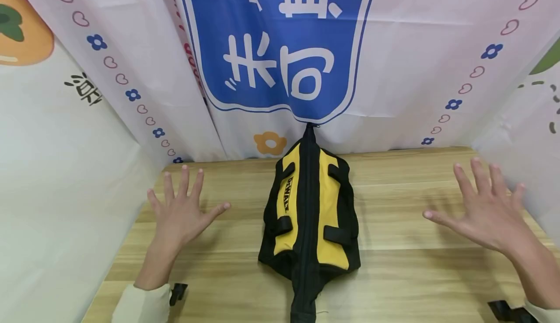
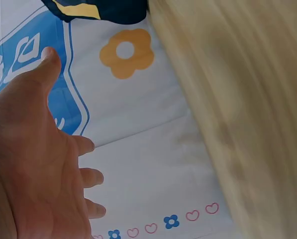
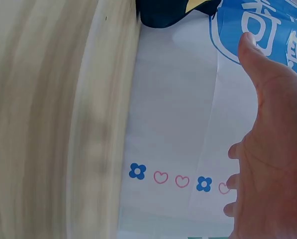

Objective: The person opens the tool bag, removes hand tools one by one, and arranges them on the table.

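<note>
A black and yellow DeWalt tool bag (image 1: 308, 206) lies lengthwise on the wooden table, its zipper running along the top from back to front. Short black straps sit on both yellow panels. To the left of the bag is my left hand (image 1: 181, 216), fingers spread and straight, holding nothing. My right hand (image 1: 490, 211) is spread the same way on the far right, apart from the bag. Both wrist views show an empty palm with a raised thumb, and a corner of the tool bag (image 2: 103, 11) at the top edge.
The wooden table (image 1: 393, 192) ends at a printed white cloth (image 1: 393, 70) hanging behind it, with a blue sign and flower and heart trim. White sheets (image 1: 57, 167) enclose the left and right sides. The bag's back end meets the cloth.
</note>
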Demonstrator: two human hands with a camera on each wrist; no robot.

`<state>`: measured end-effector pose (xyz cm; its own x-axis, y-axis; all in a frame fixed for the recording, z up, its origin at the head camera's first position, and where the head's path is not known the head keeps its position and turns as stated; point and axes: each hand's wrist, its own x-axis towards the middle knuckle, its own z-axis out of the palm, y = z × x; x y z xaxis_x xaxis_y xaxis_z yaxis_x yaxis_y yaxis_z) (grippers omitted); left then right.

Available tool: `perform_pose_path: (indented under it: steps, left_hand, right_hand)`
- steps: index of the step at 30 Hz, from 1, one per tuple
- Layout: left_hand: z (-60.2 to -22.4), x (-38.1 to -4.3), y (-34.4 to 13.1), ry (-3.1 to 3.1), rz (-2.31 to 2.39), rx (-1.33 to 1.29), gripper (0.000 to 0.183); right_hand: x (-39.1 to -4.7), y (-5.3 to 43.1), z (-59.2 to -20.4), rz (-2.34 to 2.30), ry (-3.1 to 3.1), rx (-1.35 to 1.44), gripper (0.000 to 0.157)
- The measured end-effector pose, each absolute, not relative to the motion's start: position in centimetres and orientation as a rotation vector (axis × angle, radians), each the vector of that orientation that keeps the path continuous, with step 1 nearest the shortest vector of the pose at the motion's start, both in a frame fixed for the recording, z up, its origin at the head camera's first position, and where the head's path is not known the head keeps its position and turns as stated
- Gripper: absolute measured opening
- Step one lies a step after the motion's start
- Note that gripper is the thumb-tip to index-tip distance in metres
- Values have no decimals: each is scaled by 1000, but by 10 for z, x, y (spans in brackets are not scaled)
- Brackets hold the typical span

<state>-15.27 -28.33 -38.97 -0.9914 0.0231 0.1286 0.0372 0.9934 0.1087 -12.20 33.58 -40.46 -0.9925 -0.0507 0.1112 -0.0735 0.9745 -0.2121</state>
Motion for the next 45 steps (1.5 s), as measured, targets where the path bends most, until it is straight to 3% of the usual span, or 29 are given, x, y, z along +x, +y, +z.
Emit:
perform_pose_path:
  steps: [12,19,33,45]
  left_hand:
    - [-343,-194,-265,-3008,-69,-165,119]
    - [-319,-223,-229,-3040,-149,-362,109]
    - [-297,-275,-151,-2869,-195,-722,83]
    - [-309,-310,-131,-2886,-399,-825,73]
  right_hand:
    - [-149,297,-380,448,-2983,261,130]
    - [-167,265,-369,528,-2968,349,130]
    - [-191,214,-367,723,-2893,482,124]
    - [-212,180,-355,938,-2881,501,112]
